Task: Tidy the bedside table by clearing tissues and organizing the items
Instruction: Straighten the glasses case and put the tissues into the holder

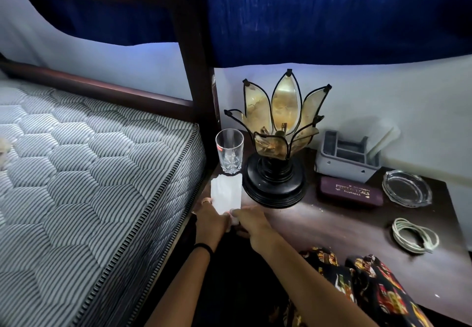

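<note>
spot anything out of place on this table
Mostly the tissue: it lies flat at the table's left edge under both hands, its far end at the glass. Nothing looks spilled or broken.

Dimly lit overall, washed bluish across the wall [383, 91], glared white on the tissue [226, 194] near the table's [332, 227] front edge, shadowed deeply below it, bowed by wide-angle distortion at the borders, smeared softly toward the corners.
</note>
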`<action>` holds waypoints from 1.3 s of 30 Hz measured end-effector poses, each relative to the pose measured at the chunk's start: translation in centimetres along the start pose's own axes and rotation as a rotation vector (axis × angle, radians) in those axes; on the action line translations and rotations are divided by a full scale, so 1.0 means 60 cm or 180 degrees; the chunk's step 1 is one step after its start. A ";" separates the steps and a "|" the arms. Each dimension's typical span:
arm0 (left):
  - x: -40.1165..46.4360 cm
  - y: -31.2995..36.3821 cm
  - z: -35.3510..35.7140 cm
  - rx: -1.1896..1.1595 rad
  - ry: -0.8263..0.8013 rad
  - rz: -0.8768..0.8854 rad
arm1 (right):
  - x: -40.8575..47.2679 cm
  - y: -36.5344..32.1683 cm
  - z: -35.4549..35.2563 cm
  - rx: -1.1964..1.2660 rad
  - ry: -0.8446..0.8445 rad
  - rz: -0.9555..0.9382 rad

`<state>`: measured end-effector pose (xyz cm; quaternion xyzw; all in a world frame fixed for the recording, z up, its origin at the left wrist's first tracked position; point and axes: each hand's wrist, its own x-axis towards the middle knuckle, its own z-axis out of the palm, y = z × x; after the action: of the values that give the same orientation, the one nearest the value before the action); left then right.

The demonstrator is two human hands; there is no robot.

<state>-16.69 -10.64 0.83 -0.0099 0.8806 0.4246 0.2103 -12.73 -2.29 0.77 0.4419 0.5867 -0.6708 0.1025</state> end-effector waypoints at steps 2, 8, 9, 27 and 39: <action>0.000 -0.007 0.006 -0.0319 -0.0046 -0.0081 | -0.001 -0.001 -0.005 -0.0014 -0.0093 0.0011; -0.034 0.002 0.001 -0.1968 -0.0566 -0.0758 | -0.039 0.001 -0.054 -0.0036 -0.0353 -0.0324; -0.048 0.008 -0.002 -0.2481 -0.0905 -0.0982 | -0.058 -0.001 -0.069 0.0013 -0.0539 -0.0377; -0.202 0.160 0.125 -0.2437 -0.1337 -0.0636 | -0.231 0.056 -0.293 -0.1452 0.1223 -0.2978; -0.235 0.208 0.208 -0.2631 -0.1469 -0.0266 | -0.255 0.073 -0.389 0.1535 -0.0141 -0.1756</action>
<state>-1.75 4.47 8.58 -0.0336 0.5669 0.7217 0.3957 10.18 11.09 10.44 0.2639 0.5064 -0.8017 -0.1766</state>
